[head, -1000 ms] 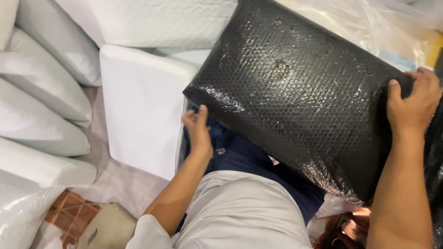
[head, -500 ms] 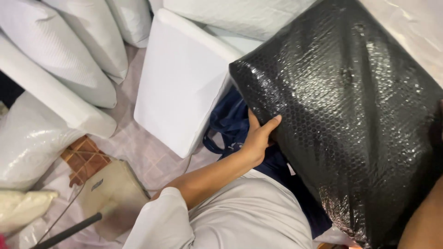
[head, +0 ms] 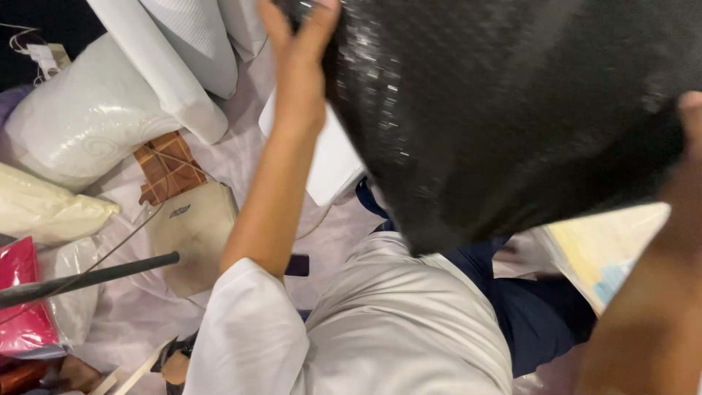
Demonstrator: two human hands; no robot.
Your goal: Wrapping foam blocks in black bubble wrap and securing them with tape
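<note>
You have the large black bubble-wrap package [head: 504,110] lifted up close, filling the upper right of the frame, blurred. Your left hand [head: 300,44] grips its left edge at top centre, fingers curled over the wrap. Your right hand [head: 691,139] presses on its right edge at the frame's right side; you cannot tell how its fingers close. Below the package sit your white shirt and dark blue trousers [head: 534,307]. At the left lie white plastic-wrapped pillows [head: 88,124], 1 beige flat bag [head: 194,227], 1 dark pole [head: 80,278] and a pink packet [head: 22,300].
</note>
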